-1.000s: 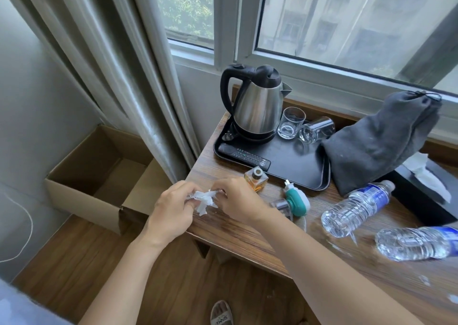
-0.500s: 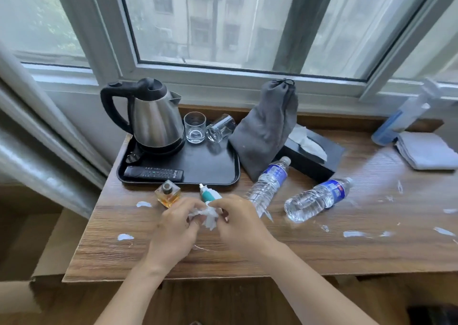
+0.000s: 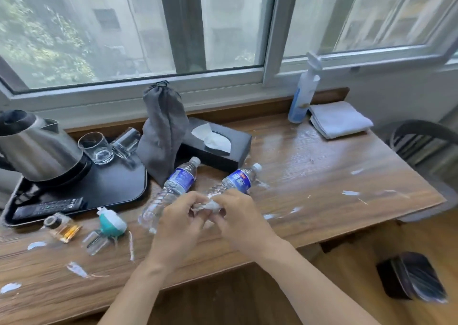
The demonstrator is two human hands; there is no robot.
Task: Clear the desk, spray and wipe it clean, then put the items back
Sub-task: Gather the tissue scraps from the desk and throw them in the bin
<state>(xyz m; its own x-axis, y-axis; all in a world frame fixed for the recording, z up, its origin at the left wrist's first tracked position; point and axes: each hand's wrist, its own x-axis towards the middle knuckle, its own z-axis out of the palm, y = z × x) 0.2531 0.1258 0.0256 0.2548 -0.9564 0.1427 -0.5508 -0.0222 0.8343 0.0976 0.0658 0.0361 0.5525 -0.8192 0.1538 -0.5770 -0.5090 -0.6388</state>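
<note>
Left hand (image 3: 182, 215) and right hand (image 3: 241, 215) together over the desk (image 3: 322, 175), fingers of both curled round a crumpled white tissue (image 3: 209, 204), pinching it between them. Just behind, two water bottles (image 3: 178, 183) lying flat among white smears. Spray bottle (image 3: 302, 94) and folded cloth (image 3: 339, 118) side by side at the far right corner.

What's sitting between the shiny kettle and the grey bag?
Two clear drinking glasses sit between the kettle and the grey bag, at the back of the black tray. One stands upright; the other lies tipped on its side. The head view shows this.
</note>
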